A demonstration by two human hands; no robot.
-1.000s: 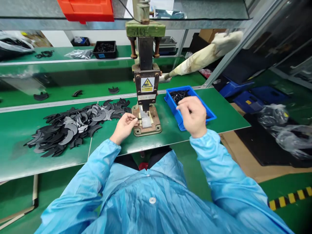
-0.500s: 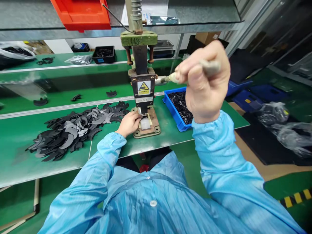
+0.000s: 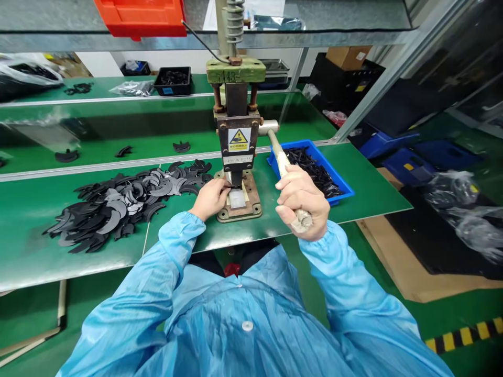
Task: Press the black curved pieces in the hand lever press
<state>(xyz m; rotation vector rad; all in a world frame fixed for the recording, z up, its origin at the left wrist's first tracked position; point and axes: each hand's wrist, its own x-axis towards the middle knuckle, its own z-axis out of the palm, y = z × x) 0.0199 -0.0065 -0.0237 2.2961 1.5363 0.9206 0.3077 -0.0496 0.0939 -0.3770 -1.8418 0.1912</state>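
A hand-operated press (image 3: 238,125) with a warning label stands on the green table. My right hand (image 3: 304,201) is wrapped round the press lever (image 3: 278,152), which slopes down toward me. At the press base (image 3: 245,212), my left hand (image 3: 212,198) has its fingertips pinched on a small dark piece (image 3: 236,187) under the ram; the fingers partly hide it. A pale block (image 3: 237,199) lies on the base just in front of it. Left of my left hand spreads a heap of black curved pieces (image 3: 113,209).
A blue bin (image 3: 346,192) of black parts stands right of the press, behind my right hand. A black tray (image 3: 190,86) sits on the rear ledge. An orange-red bin (image 3: 145,21) rests on the shelf above. Several curved pieces lie along the table's back.
My right hand has come down and toward the press, swinging the lever from raised to lowered. The ram sits lower. My left hand stays at the base. The view has shifted slightly.
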